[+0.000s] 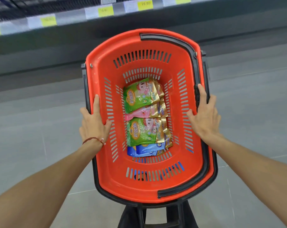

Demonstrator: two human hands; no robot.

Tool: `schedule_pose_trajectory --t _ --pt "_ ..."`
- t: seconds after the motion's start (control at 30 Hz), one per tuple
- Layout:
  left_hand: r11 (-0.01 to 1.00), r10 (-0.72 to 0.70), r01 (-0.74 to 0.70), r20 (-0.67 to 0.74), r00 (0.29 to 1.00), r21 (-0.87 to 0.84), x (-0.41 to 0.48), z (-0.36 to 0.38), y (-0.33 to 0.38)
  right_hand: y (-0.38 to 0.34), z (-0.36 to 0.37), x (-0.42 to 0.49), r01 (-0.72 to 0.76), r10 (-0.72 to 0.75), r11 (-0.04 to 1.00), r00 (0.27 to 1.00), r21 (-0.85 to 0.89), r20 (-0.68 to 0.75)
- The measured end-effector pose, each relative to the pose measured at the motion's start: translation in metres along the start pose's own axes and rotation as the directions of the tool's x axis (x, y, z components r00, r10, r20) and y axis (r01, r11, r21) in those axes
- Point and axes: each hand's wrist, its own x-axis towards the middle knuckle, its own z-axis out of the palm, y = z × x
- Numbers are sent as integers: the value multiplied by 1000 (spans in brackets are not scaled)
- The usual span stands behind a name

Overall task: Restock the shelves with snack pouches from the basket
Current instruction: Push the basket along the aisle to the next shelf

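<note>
Basket (195,139) of red slotted plastic, seen from above, perched on black stand (164,216) before grey shelf (40,43) edged with yellow price labels (145,4). Left hand (93,122) laid on left rim, right hand (203,116) on right rim over folded black handle (191,46). Fingers straight and spread, thumbs just inside the walls, closed round nothing, probably only steadying the basket. Snack pouches (139,96), green, pink and blue, lying flat and overlapping on basket floor, untouched. None lifted out yet, so restocking apparently still to start.
</note>
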Motion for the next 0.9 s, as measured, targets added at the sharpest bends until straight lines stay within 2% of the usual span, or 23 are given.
schedule_pose_trajectory --t 0.23,0.43,0.67,0.9 --pt "997 70 -69 42 997 -23 -11 -28 15 14 -32 -16 -45 45 998 999 32 -5" --pt "984 167 -161 78 983 -78 -39 -83 47 28 -96 -49 -104 109 989 993 105 -38" --pt "955 297 -295 67 952 -43 -92 -167 127 64 -205 -93 -168 192 968 975 188 -114" --pt "896 444 -445 72 893 -4 -150 -219 244 134 -313 -138 -266 318 930 929 254 -191"
